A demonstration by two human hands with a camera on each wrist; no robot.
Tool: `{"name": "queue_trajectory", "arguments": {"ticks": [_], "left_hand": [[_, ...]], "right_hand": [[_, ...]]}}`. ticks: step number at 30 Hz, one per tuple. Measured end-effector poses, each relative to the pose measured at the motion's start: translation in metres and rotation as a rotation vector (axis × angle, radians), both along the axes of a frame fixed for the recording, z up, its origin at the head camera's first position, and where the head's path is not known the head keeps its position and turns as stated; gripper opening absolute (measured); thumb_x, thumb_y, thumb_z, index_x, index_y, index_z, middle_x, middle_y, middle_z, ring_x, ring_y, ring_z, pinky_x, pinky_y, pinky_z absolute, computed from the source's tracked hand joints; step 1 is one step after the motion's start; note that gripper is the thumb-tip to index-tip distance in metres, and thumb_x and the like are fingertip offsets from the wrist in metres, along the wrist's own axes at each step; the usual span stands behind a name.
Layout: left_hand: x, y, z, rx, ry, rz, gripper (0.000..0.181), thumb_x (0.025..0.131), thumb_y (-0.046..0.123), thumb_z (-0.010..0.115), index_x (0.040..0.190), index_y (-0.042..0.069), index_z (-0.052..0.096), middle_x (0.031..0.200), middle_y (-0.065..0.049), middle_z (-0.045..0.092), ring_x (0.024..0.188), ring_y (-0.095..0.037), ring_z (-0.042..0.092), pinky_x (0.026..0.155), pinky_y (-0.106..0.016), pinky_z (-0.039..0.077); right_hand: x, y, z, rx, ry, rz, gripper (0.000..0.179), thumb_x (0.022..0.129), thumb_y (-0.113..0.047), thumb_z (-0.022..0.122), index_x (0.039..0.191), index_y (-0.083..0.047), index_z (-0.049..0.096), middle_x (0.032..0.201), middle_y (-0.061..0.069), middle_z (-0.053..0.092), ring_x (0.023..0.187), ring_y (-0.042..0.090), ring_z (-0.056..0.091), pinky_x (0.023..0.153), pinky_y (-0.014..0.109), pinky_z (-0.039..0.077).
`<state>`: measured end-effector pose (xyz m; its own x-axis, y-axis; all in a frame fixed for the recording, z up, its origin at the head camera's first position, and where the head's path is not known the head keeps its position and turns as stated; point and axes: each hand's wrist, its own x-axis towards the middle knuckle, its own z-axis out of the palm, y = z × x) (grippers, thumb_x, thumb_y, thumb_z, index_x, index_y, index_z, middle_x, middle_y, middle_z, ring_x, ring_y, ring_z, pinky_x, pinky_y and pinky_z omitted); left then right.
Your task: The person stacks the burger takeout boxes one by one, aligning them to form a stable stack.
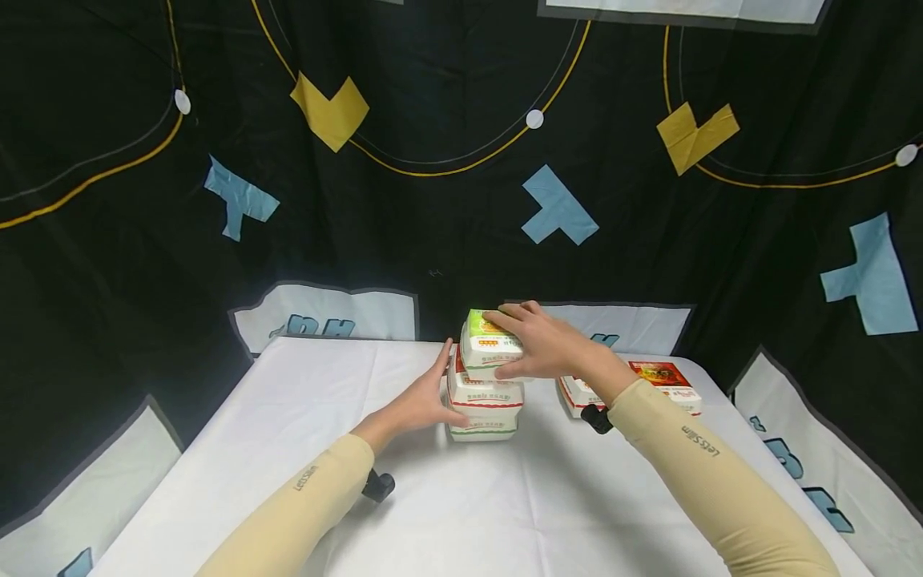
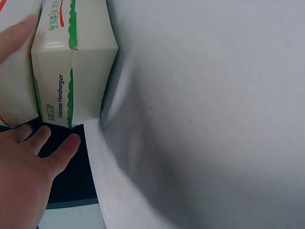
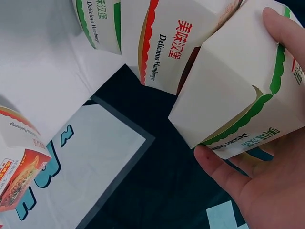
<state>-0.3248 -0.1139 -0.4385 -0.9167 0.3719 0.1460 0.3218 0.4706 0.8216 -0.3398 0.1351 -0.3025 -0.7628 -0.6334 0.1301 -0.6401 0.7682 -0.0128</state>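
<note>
Two white hamburger boxes stand stacked on the table: a green-trimmed hamburger box [image 1: 481, 429] at the bottom and a red-trimmed hamburger box [image 1: 483, 394] on it. My right hand [image 1: 542, 343] grips a third, green-topped hamburger box [image 1: 490, 349] at the top of the stack. In the right wrist view this held box [image 3: 224, 81] is tilted against the red-trimmed one [image 3: 171, 43], its fingers and thumb around it. My left hand [image 1: 425, 394] spreads around the stack's left side, thumb at the front, fingers fairly straight. Whether the left fingertips press the boxes is hard to tell.
Right of the stack, partly behind my right forearm, lie a red-trimmed box [image 1: 577, 397] and a box with a red picture lid [image 1: 667, 381]. A white cloth covers the table [image 1: 461, 505]. Behind its far edge hangs a black curtain [image 1: 447, 240].
</note>
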Motion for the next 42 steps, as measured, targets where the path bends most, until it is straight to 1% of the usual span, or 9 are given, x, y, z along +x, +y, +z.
{"name": "queue_trajectory", "arguments": {"ticks": [3,6,10,14,19,22,29,36,42], "left_hand": [[-0.001,-0.001,-0.004,-0.021,-0.008,-0.013,0.142,0.067,0.029,0.095,0.16,0.034,-0.013,0.165,0.002,0.029,0.153,-0.022,0.023,0.122,-0.053,0.022],[-0.002,-0.001,-0.007,-0.035,-0.003,-0.027,0.142,0.068,0.028,0.095,0.16,0.035,-0.014,0.164,0.006,0.03,0.153,-0.019,0.023,0.123,-0.05,0.024],[-0.006,0.001,-0.007,-0.011,0.041,-0.038,0.138,0.067,0.026,0.095,0.16,0.039,-0.006,0.16,0.009,0.035,0.151,-0.016,0.028,0.122,-0.05,0.025],[-0.007,0.002,-0.007,-0.013,0.058,-0.039,0.134,0.066,0.024,0.096,0.158,0.043,0.002,0.154,0.013,0.04,0.146,-0.012,0.033,0.121,-0.048,0.027],[-0.005,0.002,-0.009,-0.002,0.055,-0.055,0.132,0.065,0.022,0.096,0.158,0.042,0.005,0.152,0.012,0.041,0.144,-0.013,0.035,0.121,-0.049,0.027],[-0.004,0.002,-0.01,0.004,0.064,-0.053,0.131,0.065,0.021,0.096,0.158,0.041,0.007,0.149,0.011,0.044,0.142,-0.013,0.038,0.12,-0.049,0.028],[-0.004,0.002,-0.012,-0.001,0.061,-0.044,0.132,0.064,0.022,0.097,0.156,0.047,0.007,0.149,0.014,0.044,0.143,-0.012,0.037,0.12,-0.05,0.028],[-0.003,0.004,-0.008,-0.013,0.069,-0.045,0.135,0.063,0.017,0.097,0.153,0.055,0.004,0.148,0.014,0.046,0.143,-0.013,0.038,0.119,-0.048,0.03],[-0.004,0.002,-0.007,-0.043,0.065,-0.021,0.135,0.063,0.022,0.097,0.154,0.054,0.002,0.149,0.01,0.047,0.144,-0.016,0.039,0.119,-0.05,0.03]], "right_hand": [[0.0,0.0,0.0,0.001,-0.018,-0.004,0.095,0.078,-0.065,0.075,0.158,-0.038,0.03,0.161,0.002,0.033,0.135,0.026,0.034,0.084,0.04,0.055],[0.0,0.001,0.001,-0.005,-0.032,-0.004,0.094,0.079,-0.065,0.074,0.158,-0.039,0.03,0.161,0.001,0.032,0.136,0.025,0.033,0.084,0.039,0.055],[-0.001,0.001,0.003,-0.021,-0.024,0.012,0.094,0.08,-0.062,0.075,0.158,-0.037,0.03,0.161,0.002,0.032,0.137,0.026,0.033,0.084,0.04,0.055],[0.0,0.001,0.005,-0.013,-0.037,0.009,0.094,0.081,-0.062,0.074,0.158,-0.037,0.028,0.163,0.001,0.031,0.14,0.026,0.032,0.084,0.041,0.055],[0.003,-0.002,0.006,0.011,-0.059,-0.002,0.094,0.082,-0.063,0.073,0.159,-0.038,0.025,0.164,0.002,0.028,0.142,0.028,0.03,0.086,0.043,0.055],[0.004,-0.005,0.006,0.016,-0.052,0.0,0.095,0.082,-0.063,0.073,0.159,-0.038,0.024,0.164,0.002,0.028,0.142,0.028,0.03,0.085,0.043,0.055],[0.004,-0.009,0.006,0.026,-0.049,-0.008,0.093,0.083,-0.063,0.072,0.159,-0.037,0.025,0.164,0.004,0.029,0.139,0.028,0.032,0.086,0.043,0.055],[0.005,-0.013,0.01,0.042,-0.029,-0.001,0.093,0.082,-0.064,0.071,0.159,-0.036,0.027,0.163,0.004,0.031,0.136,0.026,0.034,0.08,0.041,0.055],[0.005,-0.017,0.01,0.058,-0.042,-0.024,0.093,0.083,-0.065,0.07,0.159,-0.038,0.025,0.164,0.004,0.029,0.14,0.028,0.033,0.083,0.044,0.055]]}}
